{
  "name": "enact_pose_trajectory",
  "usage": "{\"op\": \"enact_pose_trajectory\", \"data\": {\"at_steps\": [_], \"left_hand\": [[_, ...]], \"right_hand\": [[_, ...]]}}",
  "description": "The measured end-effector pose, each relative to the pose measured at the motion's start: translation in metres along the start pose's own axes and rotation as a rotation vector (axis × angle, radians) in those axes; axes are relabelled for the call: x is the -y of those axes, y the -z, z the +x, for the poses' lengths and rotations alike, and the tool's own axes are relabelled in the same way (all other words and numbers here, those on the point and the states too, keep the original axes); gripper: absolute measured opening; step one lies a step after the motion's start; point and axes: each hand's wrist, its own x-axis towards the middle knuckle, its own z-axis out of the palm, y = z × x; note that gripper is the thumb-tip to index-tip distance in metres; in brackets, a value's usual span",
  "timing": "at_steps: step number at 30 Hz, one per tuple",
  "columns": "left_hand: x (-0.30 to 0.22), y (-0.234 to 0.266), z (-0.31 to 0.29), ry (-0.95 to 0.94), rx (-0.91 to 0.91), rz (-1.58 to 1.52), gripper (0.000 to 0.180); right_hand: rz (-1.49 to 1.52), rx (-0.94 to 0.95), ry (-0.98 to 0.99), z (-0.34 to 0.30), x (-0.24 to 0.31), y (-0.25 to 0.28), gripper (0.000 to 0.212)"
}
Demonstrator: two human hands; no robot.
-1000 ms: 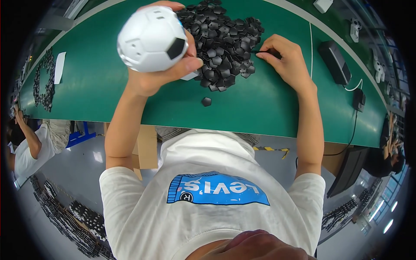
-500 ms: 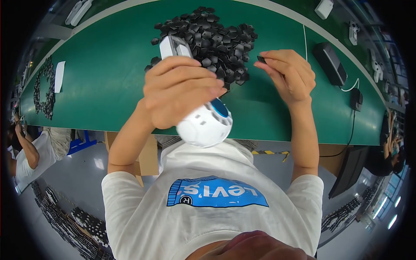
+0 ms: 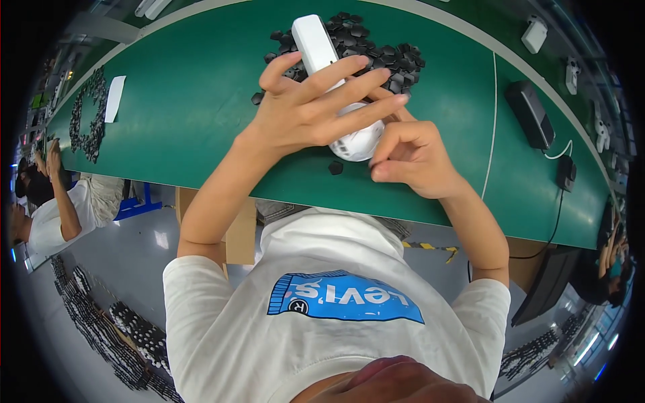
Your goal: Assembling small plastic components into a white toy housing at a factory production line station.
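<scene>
My left hand (image 3: pixel 306 111) lies across a white device (image 3: pixel 316 43) with a long rectangular body and a rounded head, its fingers stretched over it and holding it. Part of the device is hidden under that hand. At the rounded end (image 3: pixel 361 142) my right hand (image 3: pixel 413 158) is closed in a pinch, with a small dark edge of a black piece showing at the fingertips. One loose black five-sided piece (image 3: pixel 336 167) lies on the green table just below the device. Behind the hands spreads a heap of similar black pieces (image 3: pixel 400 64).
A black box-shaped device (image 3: pixel 529 114) with a white cable and a black adapter (image 3: pixel 566 173) sits at the right. On the far left are a ring of small dark parts (image 3: pixel 87 117) and a white paper strip (image 3: pixel 115 99). Other people work at both sides.
The white device has swung farther over the table, its rounded head away from my body. My right hand has come in from the right to that head. My left fingers have spread.
</scene>
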Motion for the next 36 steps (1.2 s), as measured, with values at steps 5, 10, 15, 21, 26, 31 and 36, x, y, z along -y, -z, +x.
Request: {"op": "enact_pose_trajectory", "data": {"at_steps": [5,10,15,21,26,31,36], "left_hand": [[-0.013,-0.001,0.014,0.176,0.1,0.08,0.033],[0.0,0.011,0.019,0.456,0.14,-0.221,0.061],[-0.006,0.012,0.014,1.054,0.022,-1.258,0.084],[-0.026,0.018,0.022,1.368,0.038,-1.84,0.069],[0.004,0.015,0.01,1.455,-0.1,-2.321,0.065],[0.01,0.014,0.002,1.477,-0.275,-2.533,0.064],[0.007,0.019,0.006,1.365,-0.283,-2.574,0.061]], "right_hand": [[-0.098,-0.199,0.099,0.006,-0.01,-0.002,0.01],[-0.059,-0.242,0.262,0.005,-0.001,0.0,0.014],[-0.216,-0.191,0.494,0.004,0.014,0.009,0.014],[-0.471,0.088,0.515,0.009,0.013,0.008,0.013],[-0.375,-0.153,0.521,0.005,0.013,0.004,0.012],[-0.073,-0.251,0.165,-0.005,0.007,0.009,0.01],[-0.359,-0.19,0.193,-0.004,0.004,0.009,0.012]]}}
